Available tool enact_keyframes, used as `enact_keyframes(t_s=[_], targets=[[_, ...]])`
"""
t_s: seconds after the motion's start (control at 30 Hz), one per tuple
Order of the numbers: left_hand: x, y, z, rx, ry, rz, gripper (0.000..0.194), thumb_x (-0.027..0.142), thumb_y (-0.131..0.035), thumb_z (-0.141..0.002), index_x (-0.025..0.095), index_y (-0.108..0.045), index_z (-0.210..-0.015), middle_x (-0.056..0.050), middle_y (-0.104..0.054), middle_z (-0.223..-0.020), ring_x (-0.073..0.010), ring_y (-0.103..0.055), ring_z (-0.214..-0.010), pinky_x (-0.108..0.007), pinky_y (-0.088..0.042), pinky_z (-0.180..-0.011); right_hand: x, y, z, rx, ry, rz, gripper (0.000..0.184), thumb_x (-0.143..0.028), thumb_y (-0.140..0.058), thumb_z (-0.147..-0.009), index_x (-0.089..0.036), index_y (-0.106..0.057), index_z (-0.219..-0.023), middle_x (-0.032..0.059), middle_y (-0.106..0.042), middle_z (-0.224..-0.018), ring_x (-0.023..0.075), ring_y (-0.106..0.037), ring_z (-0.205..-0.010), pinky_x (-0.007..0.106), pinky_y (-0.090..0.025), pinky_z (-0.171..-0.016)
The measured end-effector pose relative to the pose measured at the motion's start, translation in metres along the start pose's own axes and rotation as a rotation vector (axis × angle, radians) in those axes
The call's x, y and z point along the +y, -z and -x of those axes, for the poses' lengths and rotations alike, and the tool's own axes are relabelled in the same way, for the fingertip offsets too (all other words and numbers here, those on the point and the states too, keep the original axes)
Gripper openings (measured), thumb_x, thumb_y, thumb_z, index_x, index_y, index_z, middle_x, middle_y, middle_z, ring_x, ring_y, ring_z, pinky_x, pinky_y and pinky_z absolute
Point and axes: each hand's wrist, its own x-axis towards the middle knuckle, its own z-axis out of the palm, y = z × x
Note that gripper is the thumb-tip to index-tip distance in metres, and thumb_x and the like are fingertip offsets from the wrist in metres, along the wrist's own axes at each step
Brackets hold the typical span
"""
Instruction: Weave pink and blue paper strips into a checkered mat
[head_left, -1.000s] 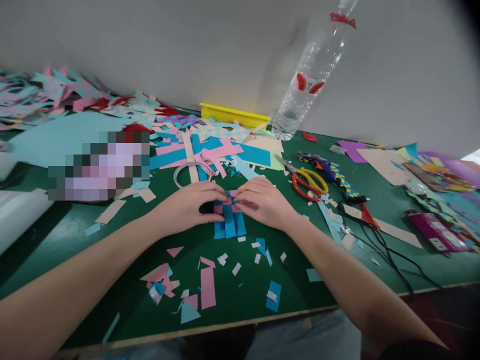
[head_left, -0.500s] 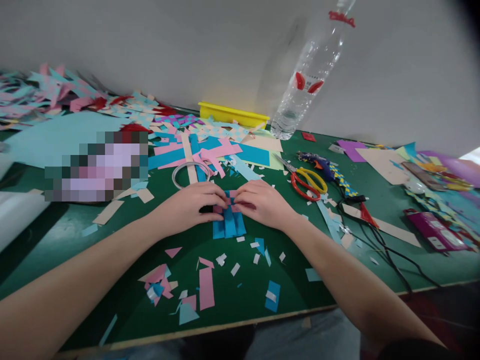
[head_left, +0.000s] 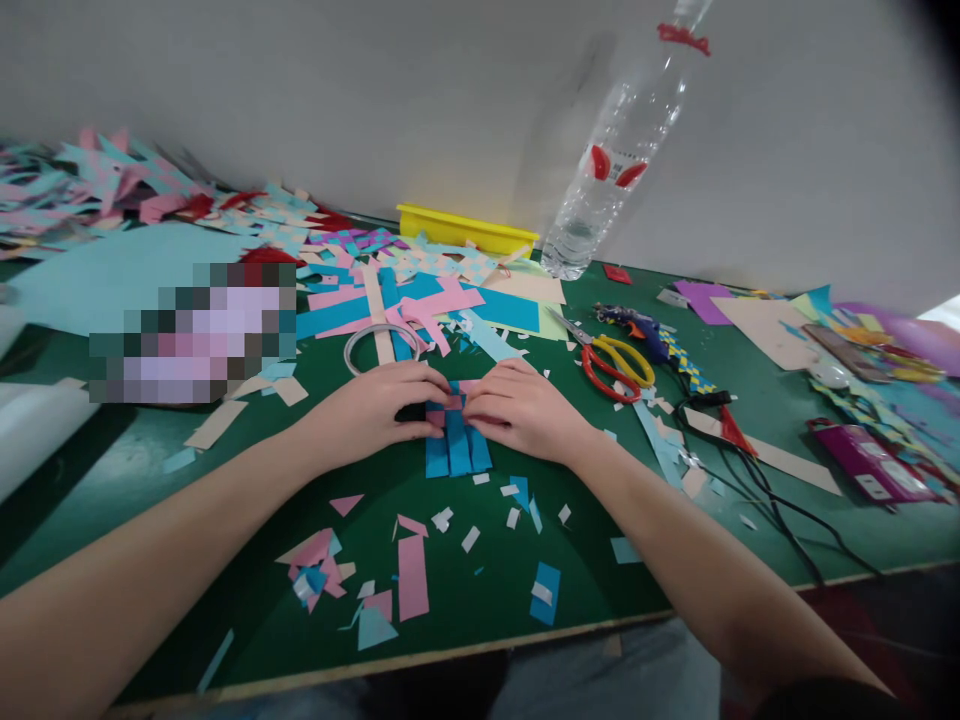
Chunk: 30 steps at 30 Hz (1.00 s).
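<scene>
A small mat of woven blue and pink paper strips lies on the green tabletop, with its blue ends toward me. My left hand grips its left side, thumb below and fingertips on the upper strips. From the other side my right hand has its bent fingers closed on the right part of the weave, covering that edge. The two hands' fingertips nearly meet over a pink strip. Just behind my left hand is a roll of clear tape. Pink, blue and white paper scraps lie in front of the mat.
Scissors with red and yellow handles lie right of my right hand. A tall plastic bottle stands against the wall by a yellow tray. Black cords and a purple packet are at the right.
The fingers of my right hand have shifted slightly on the weave, with the thumb now lower. My left thumb has drawn back a little left. The mat stays in place.
</scene>
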Motion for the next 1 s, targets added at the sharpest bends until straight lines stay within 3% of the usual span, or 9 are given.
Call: enact_keyframes(t_s=[0.3,0.73,1.0], targets=[[-0.0016,-0.0045,0.0027,0.034,0.131,-0.053,0.056,0.057,-0.060,-0.087,0.024,-0.057,-0.132,-0.009,-0.063,-0.132,-0.0290,-0.057,-0.121,-0.044,-0.048,-0.101,0.0006,-0.0013,-0.0004,0.048,0.043,-0.030,0.017,-0.024,-0.052,-0.096,-0.020,-0.068,-0.090,0.0024,-0.075,-0.097,0.0161,-0.066,-0.087,0.036,-0.043,-0.097],[-0.0005,0.0000,-0.0018,-0.004,0.043,-0.114,0.046,0.056,-0.060,-0.088,0.021,-0.068,-0.117,-0.010,-0.066,-0.127,-0.0296,-0.058,-0.119,-0.048,-0.044,-0.104,0.0012,-0.0012,0.0005,0.019,0.032,-0.083,0.017,-0.024,-0.053,-0.095,-0.019,-0.070,-0.095,0.0051,-0.074,-0.102,0.0185,-0.064,-0.095,0.036,-0.048,-0.093],[-0.0004,0.0010,-0.0005,0.000,0.057,-0.101,0.042,0.057,-0.058,-0.088,0.024,-0.073,-0.109,-0.009,-0.066,-0.127,-0.0304,-0.058,-0.118,-0.049,-0.043,-0.104,0.0014,-0.0008,0.0020,-0.032,0.040,-0.073,0.023,-0.028,-0.052,-0.096,-0.019,-0.072,-0.101,0.0067,-0.072,-0.107,0.0205,-0.061,-0.097,0.038,-0.046,-0.091]])
